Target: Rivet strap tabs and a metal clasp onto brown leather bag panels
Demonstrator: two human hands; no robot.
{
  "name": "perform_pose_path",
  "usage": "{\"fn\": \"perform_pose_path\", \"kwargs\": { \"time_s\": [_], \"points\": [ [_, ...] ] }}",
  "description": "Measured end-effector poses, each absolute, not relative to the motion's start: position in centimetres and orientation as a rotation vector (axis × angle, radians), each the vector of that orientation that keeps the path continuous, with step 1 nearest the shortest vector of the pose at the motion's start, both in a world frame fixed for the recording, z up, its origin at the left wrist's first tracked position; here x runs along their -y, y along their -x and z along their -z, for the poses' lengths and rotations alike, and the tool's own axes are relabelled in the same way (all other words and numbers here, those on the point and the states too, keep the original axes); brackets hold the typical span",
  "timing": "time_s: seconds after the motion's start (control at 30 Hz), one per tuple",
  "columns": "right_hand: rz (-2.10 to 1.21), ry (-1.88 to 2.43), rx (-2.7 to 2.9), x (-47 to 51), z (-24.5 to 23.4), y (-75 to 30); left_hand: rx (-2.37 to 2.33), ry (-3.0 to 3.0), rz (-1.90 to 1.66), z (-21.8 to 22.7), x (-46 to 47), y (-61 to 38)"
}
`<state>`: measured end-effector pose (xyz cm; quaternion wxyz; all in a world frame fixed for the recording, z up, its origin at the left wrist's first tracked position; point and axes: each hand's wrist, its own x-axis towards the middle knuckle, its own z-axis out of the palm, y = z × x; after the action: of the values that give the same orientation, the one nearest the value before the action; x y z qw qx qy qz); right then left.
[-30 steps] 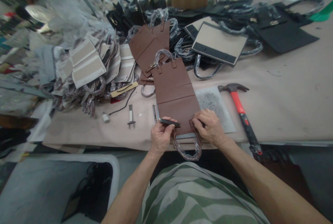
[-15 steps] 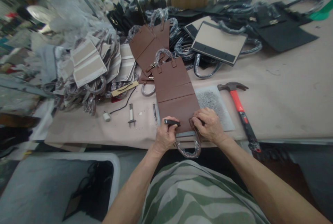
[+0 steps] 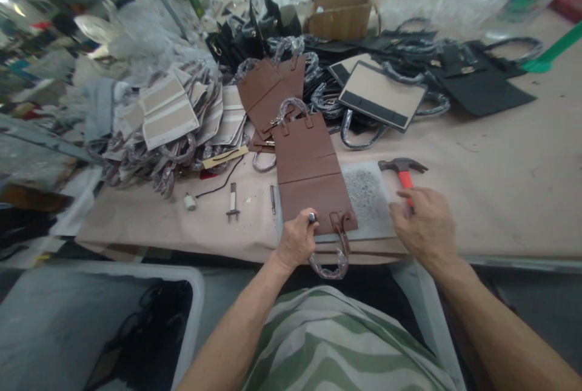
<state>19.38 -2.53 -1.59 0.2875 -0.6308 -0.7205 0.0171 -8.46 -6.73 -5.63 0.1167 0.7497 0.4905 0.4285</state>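
My left hand (image 3: 296,238) is closed round a short metal punch (image 3: 311,217), its round end pointing up towards me, at the lower left of a brown bag panel (image 3: 313,191). The punch's lower tip is hidden by my fingers. The panel lies flat, its near handle (image 3: 328,271) wrapped in clear film and hanging over the table edge. To the right, my right hand (image 3: 425,224) is over the handle of a claw hammer (image 3: 402,165), fingers bent across the red grip. The hammer's head rests on the table and the lower handle is hidden under my hand.
A speckled pale board (image 3: 366,194) lies under the panel. Left of it are a thin metal rod (image 3: 273,199), a caliper-like tool (image 3: 233,203) and a small white piece (image 3: 190,201) with a black cord. Beige panels (image 3: 170,109), brown panels (image 3: 270,88) and black bags (image 3: 482,79) are piled behind.
My right hand has let go of the panel's near handle and moved right onto the hammer. My left hand has turned the punch from lying sideways to end up. The view has shifted slightly.
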Motion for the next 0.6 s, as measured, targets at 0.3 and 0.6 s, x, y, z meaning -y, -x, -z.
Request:
{"fn": "perform_pose_path", "kwargs": {
  "time_s": [0.3,0.6],
  "points": [
    [-1.101,1.951,1.466,0.1,-0.3,-22.2,-1.411,-2.025,-1.28,6.2,6.5,8.3],
    [-0.914,1.566,1.504,5.4,-10.0,-16.2,-1.455,-2.007,-1.252,5.9,6.4,8.0]
  ]
}}
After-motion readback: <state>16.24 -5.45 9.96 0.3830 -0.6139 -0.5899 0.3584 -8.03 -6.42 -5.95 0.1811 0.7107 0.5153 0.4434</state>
